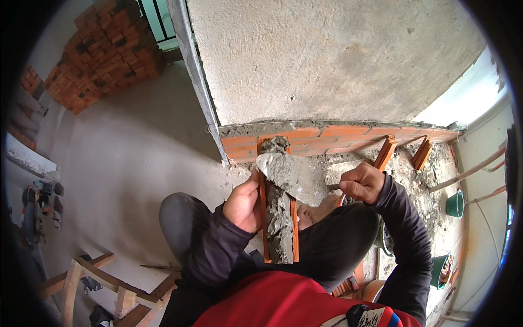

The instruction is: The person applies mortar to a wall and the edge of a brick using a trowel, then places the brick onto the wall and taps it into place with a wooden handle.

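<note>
Trowel (305, 177) across brick (295, 231), buckets (455, 204), stacked bricks (109, 57)

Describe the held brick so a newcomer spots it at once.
Start at the low brick course beneath the plastered wall. Below it in view, the left hand grips an orange brick. Unlike the bare bricks farther right, this one carries grey mortar.

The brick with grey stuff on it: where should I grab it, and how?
Probably hold the brick by its long left edge, near the middle, coming from the left, as the left hand does. Bare orange shows along that edge, while grey mortar covers much of the top. The trowel in the right hand reaches in from the right, so the left looks freer.
</note>
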### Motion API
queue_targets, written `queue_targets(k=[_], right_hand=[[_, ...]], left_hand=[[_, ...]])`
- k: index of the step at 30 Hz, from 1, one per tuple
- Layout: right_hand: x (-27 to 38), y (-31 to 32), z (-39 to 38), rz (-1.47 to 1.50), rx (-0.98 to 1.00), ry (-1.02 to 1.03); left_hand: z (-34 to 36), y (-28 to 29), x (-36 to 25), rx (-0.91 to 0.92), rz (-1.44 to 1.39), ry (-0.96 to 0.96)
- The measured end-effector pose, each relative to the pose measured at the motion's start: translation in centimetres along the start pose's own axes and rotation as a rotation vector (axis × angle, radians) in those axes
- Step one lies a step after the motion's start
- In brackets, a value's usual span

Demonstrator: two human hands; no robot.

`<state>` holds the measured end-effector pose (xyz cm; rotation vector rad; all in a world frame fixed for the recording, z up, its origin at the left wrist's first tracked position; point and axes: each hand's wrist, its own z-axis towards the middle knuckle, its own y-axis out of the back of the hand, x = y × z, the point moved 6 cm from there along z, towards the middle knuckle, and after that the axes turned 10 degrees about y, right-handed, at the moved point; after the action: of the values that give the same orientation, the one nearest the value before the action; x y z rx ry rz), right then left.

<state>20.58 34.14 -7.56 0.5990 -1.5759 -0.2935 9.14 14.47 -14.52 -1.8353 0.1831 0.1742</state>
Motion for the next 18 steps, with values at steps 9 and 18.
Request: queue_targets(k=[9, 18], right_hand=[[-3.0, 0.8, -1.6, -0.238, 0.108, -0.091], [-2.7, 4.6, -5.2, -0.260, -0.183, -0.137]], left_hand=[[-0.2, 1.6, -0.4, -0.160, -0.023, -0.049], [-0.4, 1.5, -2.2, -0.199, 0.038, -0.170]])
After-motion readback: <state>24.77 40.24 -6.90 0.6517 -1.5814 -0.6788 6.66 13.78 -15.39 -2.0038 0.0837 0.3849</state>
